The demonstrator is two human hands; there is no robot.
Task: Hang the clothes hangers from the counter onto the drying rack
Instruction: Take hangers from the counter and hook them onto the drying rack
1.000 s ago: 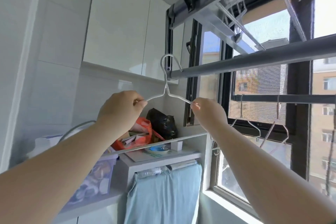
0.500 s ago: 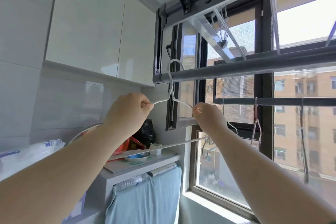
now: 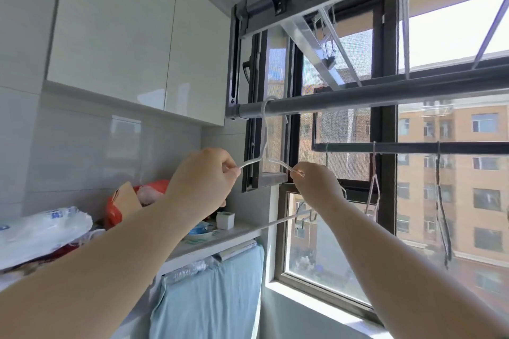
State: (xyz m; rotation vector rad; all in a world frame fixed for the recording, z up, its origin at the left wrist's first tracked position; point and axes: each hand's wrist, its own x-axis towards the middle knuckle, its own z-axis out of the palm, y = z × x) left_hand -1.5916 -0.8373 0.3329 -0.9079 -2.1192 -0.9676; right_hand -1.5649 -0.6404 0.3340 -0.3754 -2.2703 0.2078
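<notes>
A thin white wire hanger (image 3: 265,143) has its hook looped over the near grey rail (image 3: 358,98) of the drying rack, close to the rail's left end. My left hand (image 3: 202,184) pinches the hanger's left shoulder and my right hand (image 3: 314,181) pinches its right shoulder. The hanger's bottom bar (image 3: 275,223) runs below my hands. On the far rail (image 3: 413,147) hang several other hangers (image 3: 372,187), seen edge-on.
A white counter (image 3: 237,231) below holds a white plastic bag (image 3: 41,231), an orange bag (image 3: 129,198), a small white box (image 3: 225,219) and a blue dish. Light blue cloth (image 3: 212,297) hangs under it. White wall cabinets (image 3: 137,36) are at upper left. The window is behind the rack.
The hanger's hook has gone from beside the rail's left end to over the rail. Both hands have kept their hold on the shoulders. The view has tilted up and right.
</notes>
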